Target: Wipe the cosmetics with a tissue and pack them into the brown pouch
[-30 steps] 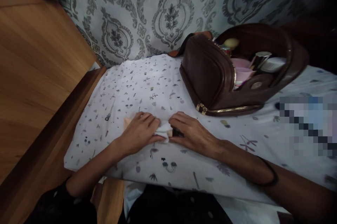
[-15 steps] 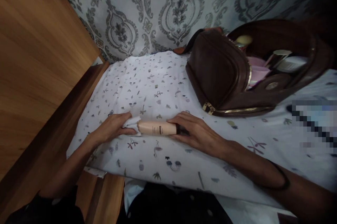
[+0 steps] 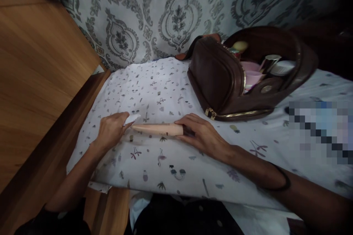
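A beige squeeze tube (image 3: 160,129) with a dark cap lies sideways above the patterned sheet, its thin edge turned toward me. My right hand (image 3: 202,134) grips it at the cap end, with thumb and fingers on either side. In my left hand (image 3: 111,130), a white tissue (image 3: 131,119) is pinched between thumb and fingers, close by the tube's flat crimped end. Whether the tissue touches that end I cannot tell.
An open brown leather bag (image 3: 228,80) stands behind my right hand, holding pink items, a white lid and a yellowish sponge. Wooden furniture (image 3: 46,58) rises at the left. A damask-patterned curtain (image 3: 176,14) hangs at the back. A blurred-out rectangle lies at the right.
The tube has turned about its length, from its printed face to its narrow side. My left hand with the tissue has moved off the tube's end, slightly left and up.
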Motion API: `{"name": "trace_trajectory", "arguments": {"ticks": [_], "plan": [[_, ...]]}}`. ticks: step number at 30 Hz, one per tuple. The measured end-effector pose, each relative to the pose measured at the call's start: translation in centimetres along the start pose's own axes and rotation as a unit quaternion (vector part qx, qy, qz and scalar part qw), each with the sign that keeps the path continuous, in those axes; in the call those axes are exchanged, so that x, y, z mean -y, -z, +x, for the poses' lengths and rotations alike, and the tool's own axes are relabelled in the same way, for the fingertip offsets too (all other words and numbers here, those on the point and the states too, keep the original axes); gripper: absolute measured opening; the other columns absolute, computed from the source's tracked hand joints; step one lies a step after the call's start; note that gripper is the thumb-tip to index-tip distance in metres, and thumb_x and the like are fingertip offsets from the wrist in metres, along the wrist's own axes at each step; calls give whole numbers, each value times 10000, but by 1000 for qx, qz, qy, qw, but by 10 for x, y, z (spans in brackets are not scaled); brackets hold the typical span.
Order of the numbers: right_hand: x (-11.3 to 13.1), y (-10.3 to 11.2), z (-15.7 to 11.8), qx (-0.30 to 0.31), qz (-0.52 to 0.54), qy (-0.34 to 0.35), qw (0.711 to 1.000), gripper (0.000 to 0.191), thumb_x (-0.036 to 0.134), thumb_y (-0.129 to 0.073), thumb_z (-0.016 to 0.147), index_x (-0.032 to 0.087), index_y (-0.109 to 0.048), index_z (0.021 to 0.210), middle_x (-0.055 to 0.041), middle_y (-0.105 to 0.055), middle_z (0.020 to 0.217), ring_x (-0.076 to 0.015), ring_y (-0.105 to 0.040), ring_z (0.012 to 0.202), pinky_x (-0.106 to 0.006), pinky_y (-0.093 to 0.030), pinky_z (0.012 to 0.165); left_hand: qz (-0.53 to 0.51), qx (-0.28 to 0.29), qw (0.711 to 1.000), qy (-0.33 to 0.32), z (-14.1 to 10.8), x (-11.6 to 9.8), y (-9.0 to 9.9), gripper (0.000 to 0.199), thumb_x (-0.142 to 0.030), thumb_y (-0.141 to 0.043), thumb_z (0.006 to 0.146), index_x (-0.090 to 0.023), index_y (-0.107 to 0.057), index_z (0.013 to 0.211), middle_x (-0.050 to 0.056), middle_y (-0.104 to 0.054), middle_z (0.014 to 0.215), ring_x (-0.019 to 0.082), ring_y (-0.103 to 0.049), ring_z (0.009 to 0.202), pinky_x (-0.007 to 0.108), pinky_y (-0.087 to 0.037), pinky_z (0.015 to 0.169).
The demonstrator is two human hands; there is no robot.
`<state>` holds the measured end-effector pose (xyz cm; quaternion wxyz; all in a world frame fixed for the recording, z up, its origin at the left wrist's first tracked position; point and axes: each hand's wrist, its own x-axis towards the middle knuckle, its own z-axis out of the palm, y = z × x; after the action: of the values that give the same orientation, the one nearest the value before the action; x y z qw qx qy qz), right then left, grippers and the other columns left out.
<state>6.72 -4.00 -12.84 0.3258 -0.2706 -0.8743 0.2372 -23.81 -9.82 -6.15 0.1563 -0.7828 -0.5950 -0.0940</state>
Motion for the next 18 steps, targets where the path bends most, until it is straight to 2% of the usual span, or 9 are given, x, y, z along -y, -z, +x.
{"name": "trace_trajectory", "arguments": {"ticks": [2, 4, 6, 9, 11, 14, 18], "plan": [[1, 0, 1, 6, -11, -9, 1000, 221, 312, -652, 884, 187, -631, 1065, -85, -663, 954, -246, -595, 893, -392, -522, 770, 57, -18, 998, 11, 7, -11, 1, 420, -498, -388, 990, -189, -579, 779, 56, -622, 671, 208, -577, 623, 285, -338, 534], [2, -1, 2, 12, -14, -10, 1000, 222, 271, -678, 856, 167, -634, 1047, -85, -657, 930, -245, -590, 869, -383, -517, 747, 49, -43, 998, -8, 15, -33, 0, 384, -478, -390, 995, -186, -583, 837, 72, -654, 750, 219, -592, 693, 297, -380, 566], [2, -1, 2, 14, -14, -7, 1000, 189, 231, -679, 838, 154, -633, 1005, -83, -646, 892, -242, -584, 840, -370, -508, 721, 4, -56, 996, -69, 22, -61, -4, 367, -468, -365, 1007, -177, -581, 948, 88, -680, 879, 223, -605, 813, 313, -440, 657], [1, -2, 2, 6, -1, 0, 1000, 65, 114, -629, 804, 162, -605, 839, -82, -629, 836, -232, -576, 813, -355, -494, 718, -36, -32, 982, -181, 31, -100, -17, 413, -462, -343, 1016, -124, -533, 1159, 130, -668, 1059, 251, -590, 991, 369, -459, 826], [-1, -1, 2, 6, 13, -1, 1000, 129, 47, -615, 752, 169, -574, 757, -81, -623, 814, -228, -578, 807, -344, -487, 715, -31, -9, 978, -205, 33, -113, -25, 475, -466, -328, 1018, -76, -494, 1232, 151, -654, 1085, 262, -585, 1018, 390, -449, 867], [-2, 0, 3, 23, 13, -19, 999, 145, 52, -646, 725, 168, -597, 797, -63, -628, 810, -223, -586, 808, -336, -483, 702, -8, 43, 980, -192, 30, -110, -30, 492, -504, -330, 1006, -89, -524, 1185, 122, -658, 1005, 258, -602, 961, 386, -455, 835], [-3, 0, 2, 20, 13, -18, 1000, 182, 195, -680, 809, 201, -633, 984, -54, -661, 911, -221, -605, 885, -353, -503, 766, 12, 94, 981, -171, 19, -77, -21, 442, -532, -398, 977, -136, -567, 1077, 97, -665, 967, 248, -620, 910, 373, -474, 782]]}}
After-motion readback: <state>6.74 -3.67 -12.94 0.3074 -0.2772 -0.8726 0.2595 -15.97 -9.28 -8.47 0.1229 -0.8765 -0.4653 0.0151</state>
